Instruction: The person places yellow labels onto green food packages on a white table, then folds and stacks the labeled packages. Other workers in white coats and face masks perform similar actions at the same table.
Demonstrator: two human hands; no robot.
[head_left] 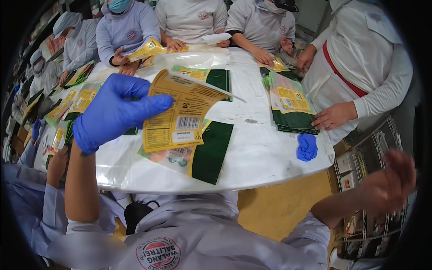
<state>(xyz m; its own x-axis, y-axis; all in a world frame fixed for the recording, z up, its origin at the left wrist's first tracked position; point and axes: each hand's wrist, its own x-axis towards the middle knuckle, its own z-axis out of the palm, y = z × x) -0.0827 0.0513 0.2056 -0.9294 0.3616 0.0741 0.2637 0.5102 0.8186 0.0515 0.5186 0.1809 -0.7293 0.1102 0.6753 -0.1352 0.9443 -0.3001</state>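
Note:
My left hand, in a blue disposable glove, grips a curling yellow printed label between thumb and fingers. The label bears small print and a barcode. Beneath it, a dark green and clear printed plastic pouch lies on the white-covered table; the label hides part of it. My right hand is bare and raised at the far right, beyond the table's edge. It is motion-blurred, and nothing shows in it. A crumpled blue glove rests near the table's right corner.
A stack of labelled pouches lies at the right under a co-worker's hand. More pouches lie farther back. Several co-workers in white surround the table, some handling yellow labels. A wire rack stands at the right.

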